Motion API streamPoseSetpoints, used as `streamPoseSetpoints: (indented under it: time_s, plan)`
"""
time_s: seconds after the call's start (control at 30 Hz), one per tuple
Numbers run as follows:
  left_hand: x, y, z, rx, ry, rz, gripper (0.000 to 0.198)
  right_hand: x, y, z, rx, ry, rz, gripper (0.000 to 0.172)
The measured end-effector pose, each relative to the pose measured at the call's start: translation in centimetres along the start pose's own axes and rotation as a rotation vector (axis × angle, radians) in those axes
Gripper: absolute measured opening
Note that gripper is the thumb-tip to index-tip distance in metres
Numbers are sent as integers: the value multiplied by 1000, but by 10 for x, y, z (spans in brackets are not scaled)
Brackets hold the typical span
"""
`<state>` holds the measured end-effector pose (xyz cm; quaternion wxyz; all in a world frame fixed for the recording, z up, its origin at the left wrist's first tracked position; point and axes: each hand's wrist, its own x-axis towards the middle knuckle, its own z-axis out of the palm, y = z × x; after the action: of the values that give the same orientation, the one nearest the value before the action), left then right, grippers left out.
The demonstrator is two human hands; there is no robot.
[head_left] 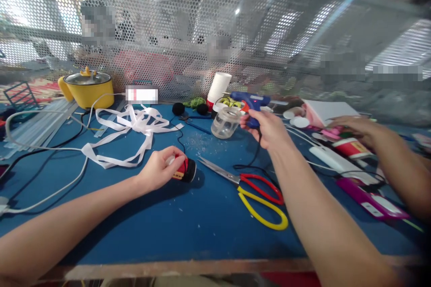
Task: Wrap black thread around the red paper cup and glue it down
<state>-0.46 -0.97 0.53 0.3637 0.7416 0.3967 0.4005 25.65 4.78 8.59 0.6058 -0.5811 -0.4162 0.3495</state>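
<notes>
My left hand (164, 167) is closed around a small red paper cup (180, 171) that lies on its side, a black band around its right end. Farther to the right, my right hand (262, 125) grips a blue glue gun (251, 101) with an orange trigger. Its nozzle points left, above a clear jar (225, 124), and a black cord hangs from its handle. Between my forearms lie large scissors (240, 184), slightly spread, with one red and one yellow handle.
White ribbon (141, 125) lies loosely in coils at left, near a yellow pot (92, 92) and clear glue sticks (47, 123). Stacked paper cups (218, 87) stand by the mesh partition (188, 31). At right, another person's hand (357, 125) is near a red cup (353, 148) and a power strip (332, 159).
</notes>
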Motion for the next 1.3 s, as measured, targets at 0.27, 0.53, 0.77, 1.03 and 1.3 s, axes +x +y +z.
streamPoseSetpoints:
  time_s: [0.27,0.53,0.77,1.03,1.3]
  plan:
    - [2,-2,-1,86,22,10,20,-67,1,-2,-74,-355,13,14]
    - [9,-10,-2,-23,41,-166,25,-109,8,3,-526,-638,-7,35]
    - [9,-8,-3,-40,42,-192,24,-119,9,5,-722,-629,0,35]
    - [9,-7,-2,-50,43,-192,23,-121,11,8,-766,-624,-27,33]
    - [8,-9,-3,-7,35,-158,22,-122,10,7,-762,-653,-60,34]
